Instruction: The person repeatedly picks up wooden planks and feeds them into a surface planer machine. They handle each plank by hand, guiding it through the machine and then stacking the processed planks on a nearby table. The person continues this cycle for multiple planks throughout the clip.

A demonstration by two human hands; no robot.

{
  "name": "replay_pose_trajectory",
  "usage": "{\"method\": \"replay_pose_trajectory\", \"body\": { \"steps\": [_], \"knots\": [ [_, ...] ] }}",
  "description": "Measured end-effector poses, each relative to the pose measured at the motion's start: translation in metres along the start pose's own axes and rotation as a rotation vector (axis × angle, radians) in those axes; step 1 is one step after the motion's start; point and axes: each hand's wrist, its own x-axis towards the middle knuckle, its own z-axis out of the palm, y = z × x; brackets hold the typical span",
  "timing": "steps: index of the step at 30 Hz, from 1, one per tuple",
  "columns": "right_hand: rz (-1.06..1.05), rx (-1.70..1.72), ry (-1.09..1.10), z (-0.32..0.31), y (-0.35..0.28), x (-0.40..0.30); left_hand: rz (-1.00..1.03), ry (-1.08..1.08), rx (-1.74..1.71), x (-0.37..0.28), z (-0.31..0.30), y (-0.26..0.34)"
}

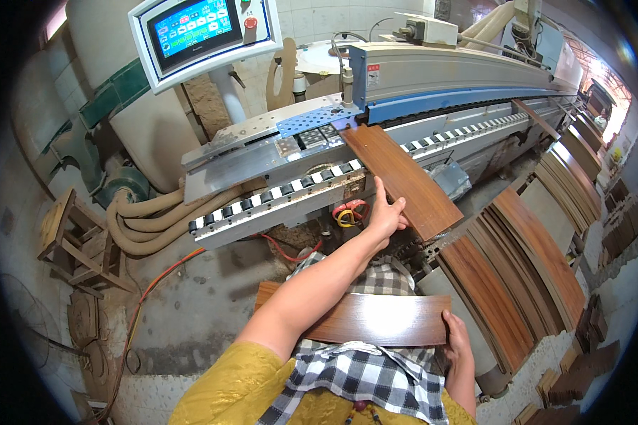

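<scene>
A reddish-brown wooden board (401, 180) lies across the roller rail of an edge-banding machine (457, 74), its far end beside the blue perforated plate. My left hand (387, 215) grips this board's left edge near the close end, index finger stretched along it. The fingertips beneath are partly hidden. At my waist, my right hand (459, 334) holds the right end of a second, glossy wooden board (383, 319). That board lies level in front of the checkered apron (361, 372), and my left forearm covers part of it.
A control panel (202, 32) with a lit screen and red button stands above the machine. Stacked boards (510, 265) line the right side. Red-handled scissors (351, 212) hang under the rail. Ribbed hoses (149, 234), a wooden stool (80, 239) and a floor-level air hose (149, 297) are at left.
</scene>
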Motion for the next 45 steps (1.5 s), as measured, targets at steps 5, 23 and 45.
{"method": "replay_pose_trajectory", "body": {
  "steps": [5, 23, 45],
  "knots": [
    [0.036, 0.01, -0.064, 0.0, 0.0, -0.001, -0.165, -0.194, -0.014, 0.005, 0.015, 0.011],
    [-0.28, 0.364, -0.213, 0.081, -0.014, -0.004, -0.279, -0.363, 0.098, -0.17, -0.091, -0.026],
    [-0.898, -0.995, 0.387, 0.04, 0.002, -0.019, 0.183, 0.225, -0.103, -0.142, -0.117, 0.009]
  ]
}}
